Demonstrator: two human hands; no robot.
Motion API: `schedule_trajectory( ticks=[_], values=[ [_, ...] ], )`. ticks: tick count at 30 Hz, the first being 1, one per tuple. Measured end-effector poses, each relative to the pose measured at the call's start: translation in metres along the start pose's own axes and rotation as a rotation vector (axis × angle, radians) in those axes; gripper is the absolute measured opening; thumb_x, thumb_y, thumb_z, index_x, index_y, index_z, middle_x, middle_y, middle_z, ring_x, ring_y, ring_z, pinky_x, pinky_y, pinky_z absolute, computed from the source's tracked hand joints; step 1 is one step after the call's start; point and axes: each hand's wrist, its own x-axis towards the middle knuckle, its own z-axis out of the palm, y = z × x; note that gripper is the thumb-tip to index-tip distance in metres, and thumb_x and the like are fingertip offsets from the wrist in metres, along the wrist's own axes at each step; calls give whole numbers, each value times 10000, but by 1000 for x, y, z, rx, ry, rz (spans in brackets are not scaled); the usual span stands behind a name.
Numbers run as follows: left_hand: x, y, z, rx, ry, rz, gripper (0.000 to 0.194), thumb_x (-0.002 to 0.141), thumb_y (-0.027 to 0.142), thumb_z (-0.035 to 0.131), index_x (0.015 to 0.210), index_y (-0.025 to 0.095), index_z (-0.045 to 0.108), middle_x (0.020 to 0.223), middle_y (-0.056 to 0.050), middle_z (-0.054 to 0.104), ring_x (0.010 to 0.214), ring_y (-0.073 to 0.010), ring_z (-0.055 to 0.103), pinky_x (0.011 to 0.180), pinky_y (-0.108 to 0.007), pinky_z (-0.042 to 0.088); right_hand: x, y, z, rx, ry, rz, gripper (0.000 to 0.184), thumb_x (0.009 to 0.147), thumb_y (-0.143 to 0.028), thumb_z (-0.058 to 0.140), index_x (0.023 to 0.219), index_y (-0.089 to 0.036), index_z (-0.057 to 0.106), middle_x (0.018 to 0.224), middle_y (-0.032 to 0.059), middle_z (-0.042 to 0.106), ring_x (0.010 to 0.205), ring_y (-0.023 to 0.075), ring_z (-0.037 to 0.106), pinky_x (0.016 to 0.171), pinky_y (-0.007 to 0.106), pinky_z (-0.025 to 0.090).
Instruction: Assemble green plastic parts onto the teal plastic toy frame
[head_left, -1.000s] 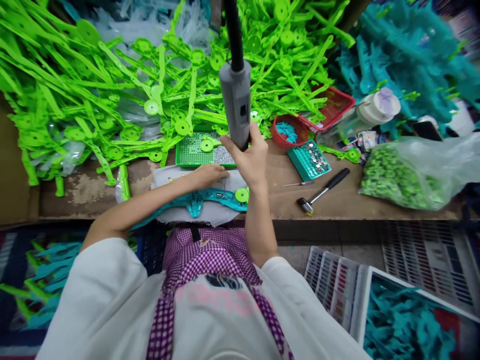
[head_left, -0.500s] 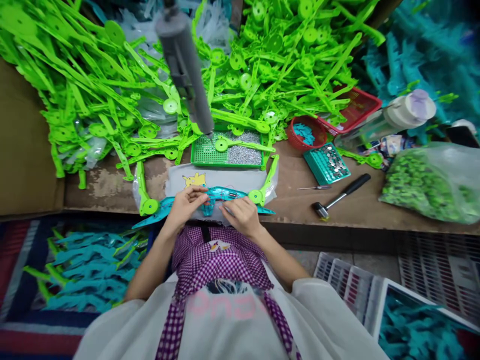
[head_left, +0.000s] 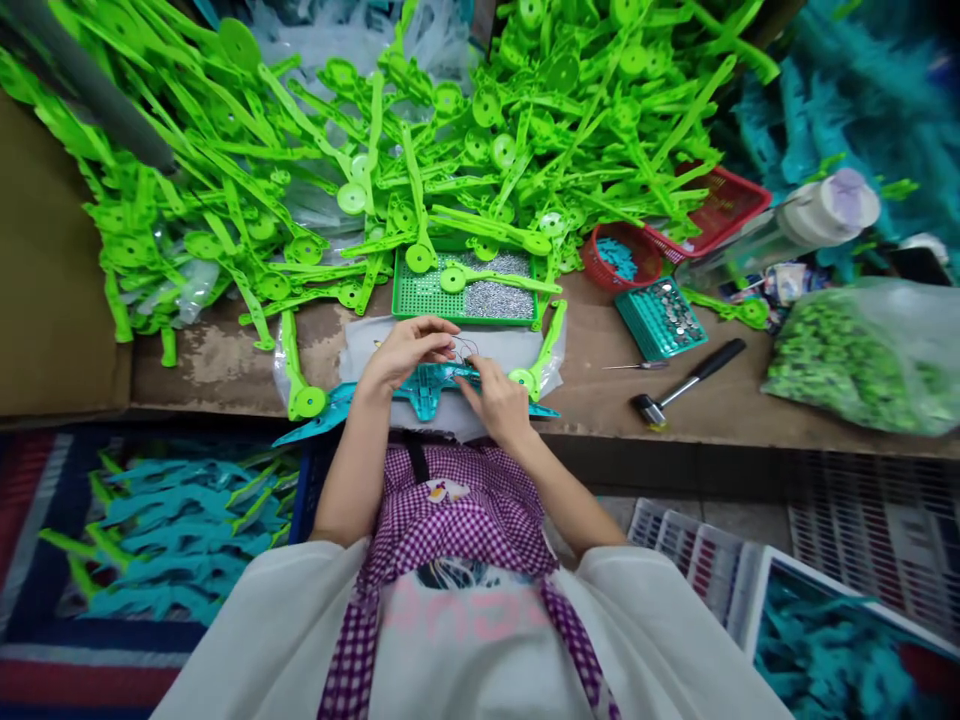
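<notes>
A long teal plastic part, wing-shaped with a block in its middle, lies across the table edge in front of me. My left hand is raised just above it, its fingertips pinched on thin dark wires that loop toward the right. My right hand has thumb and fingers closed on the part's right side, where the wires run in; a small dark piece by its fingertips is mostly hidden. Bright green arms with round discs lie at both ends of the teal part.
Green arms are heaped behind a green basket of small metal pieces. Rightward are a red basket, a teal tray, a thin screwdriver, a hammer and a bag. A grey tool hangs upper left.
My left hand has lifted from the teal part's middle, up and right, pulling the wires upward. The right hand has shifted slightly upward. The hanging grey tool has swung far left.
</notes>
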Motion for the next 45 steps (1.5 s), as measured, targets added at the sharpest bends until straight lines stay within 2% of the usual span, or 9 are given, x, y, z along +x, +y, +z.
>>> schedule_trajectory(
  ticks=[6, 13, 17, 20, 25, 31, 37, 41, 45],
  values=[
    [-15, -16, -16, 245, -34, 129, 254, 854, 271, 681, 1047, 119, 745, 926, -73, 755, 811, -148, 723, 804, -313, 618, -2, 6, -15, 87, -82, -124, 284, 1052, -270, 402, 1133, -178, 658, 1008, 94, 727, 837, 175, 686, 664, 264, 475],
    [-47, -33, -44, 896, -137, 494, 324, 910, 213, 610, 1215, 174, 714, 1076, -94, 744, 969, -192, 709, 863, -352, 601, 22, 23, -28, 82, -261, -381, 329, 1022, -139, 361, 1228, -167, 615, 1142, 141, 665, 952, 210, 644, 773, 324, 519],
    [-50, -42, -48, 1182, -232, 671, 228, 960, 189, 558, 1122, 187, 719, 1012, -79, 719, 920, -186, 696, 830, -331, 586, 51, 24, -29, 100, -419, -429, 329, 997, -113, 363, 1214, -170, 603, 1215, 153, 622, 947, 211, 606, 762, 335, 486],
    [-50, -45, -45, 1303, -219, 734, 204, 985, 204, 512, 1040, 162, 705, 975, -93, 688, 879, -195, 683, 789, -327, 578, 63, 22, -31, 184, -528, -407, 299, 988, -123, 379, 1186, -179, 597, 1188, 138, 635, 920, 201, 594, 777, 337, 473],
    [-51, -48, -36, 1199, -184, 804, 107, 913, 180, 564, 943, 155, 664, 1174, -148, 660, 1061, -242, 657, 904, -393, 563, 81, 25, -39, 461, -654, -406, 213, 988, -189, 461, 1142, -179, 608, 1082, 94, 695, 955, 188, 613, 853, 338, 489],
    [-53, -51, -29, 903, -135, 546, 58, 888, 212, 634, 849, 173, 617, 819, -22, 704, 736, -146, 672, 701, -285, 576, 97, 36, -50, 603, -805, -413, 201, 973, -261, 543, 1103, -167, 664, 1078, 87, 727, 928, 168, 637, 843, 322, 499],
    [-56, -53, -37, 1041, -70, 1058, 74, 946, 161, 582, 957, 200, 644, 1071, -81, 749, 1075, -204, 698, 944, -421, 586, 83, 43, -54, 714, -832, -312, 202, 964, -313, 577, 1074, -167, 661, 1046, 71, 731, 913, 156, 643, 828, 311, 511],
    [-53, -56, -33, 1015, -67, 1033, 109, 986, 170, 536, 1029, 206, 629, 997, -68, 755, 970, -165, 718, 847, -345, 616, 74, 41, -57, 722, -806, -277, 178, 960, -302, 584, 1053, -174, 666, 1024, 59, 726, 893, 152, 638, 820, 309, 512],
    [-38, -51, -28, 1086, 27, 977, 221, 1021, 181, 432, 1016, 204, 652, 1065, -99, 747, 1032, -185, 707, 910, -384, 603, 61, 36, -61, 689, -777, -256, 148, 951, -265, 598, 1045, -178, 672, 969, 45, 717, 824, 146, 625, 779, 296, 509]
  ],
)
